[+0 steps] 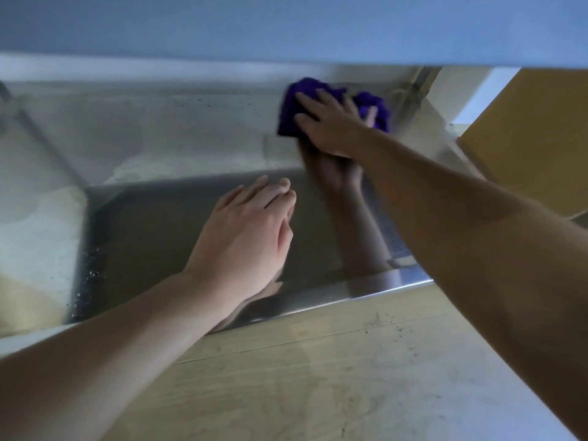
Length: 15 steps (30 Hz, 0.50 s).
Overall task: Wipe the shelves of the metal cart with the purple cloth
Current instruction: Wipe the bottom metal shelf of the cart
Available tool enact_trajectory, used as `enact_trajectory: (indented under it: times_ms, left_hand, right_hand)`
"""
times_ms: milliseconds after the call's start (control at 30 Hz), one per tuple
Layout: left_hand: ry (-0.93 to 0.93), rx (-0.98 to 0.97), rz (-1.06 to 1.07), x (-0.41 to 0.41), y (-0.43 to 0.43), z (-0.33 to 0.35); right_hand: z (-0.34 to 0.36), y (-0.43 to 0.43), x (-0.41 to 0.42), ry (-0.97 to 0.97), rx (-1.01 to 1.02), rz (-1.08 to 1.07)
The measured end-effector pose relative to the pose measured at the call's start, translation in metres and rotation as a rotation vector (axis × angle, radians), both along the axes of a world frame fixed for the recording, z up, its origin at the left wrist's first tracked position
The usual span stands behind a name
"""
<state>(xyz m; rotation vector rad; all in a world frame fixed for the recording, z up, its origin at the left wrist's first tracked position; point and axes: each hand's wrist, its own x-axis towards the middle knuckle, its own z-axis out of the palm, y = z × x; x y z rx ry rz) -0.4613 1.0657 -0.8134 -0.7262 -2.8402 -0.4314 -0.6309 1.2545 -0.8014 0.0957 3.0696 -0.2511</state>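
Observation:
The purple cloth lies bunched at the far right of a lower shelf of the metal cart, close to its back rim. My right hand presses flat on the cloth with straight, spread fingers. My left hand rests palm down on the shiny shelf surface nearer to me, fingers straight and together, holding nothing. The underside of the shelf above covers the top of the view. Both forearms reflect in the steel.
The shelf's front rim runs across the middle, with light wooden floor below it. A cart post stands at the back right corner. A tan panel stands to the right. Specks dot the shelf's left side.

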Motion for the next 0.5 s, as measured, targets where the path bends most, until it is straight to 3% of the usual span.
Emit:
enact_trajectory:
  times_ms: [100, 167, 233, 500]
  left_hand:
    - [0.003, -0.003, -0.007, 0.0, -0.001, 0.001]
    - [-0.001, 0.003, -0.013, 0.0, 0.0, 0.002]
    - [-0.011, 0.018, -0.007, 0.0, 0.001, 0.002]
    - [0.023, 0.057, 0.018, 0.002, 0.007, -0.003]
  right_hand:
    - [-0.006, -0.036, 0.009, 0.016, 0.036, 0.329]
    - [-0.006, -0.031, 0.013, 0.034, 0.028, 0.384]
    - [-0.004, -0.008, 0.012, 0.06, 0.032, 0.295]
    - [-0.005, 0.118, 0.013, 0.032, -0.02, -0.407]
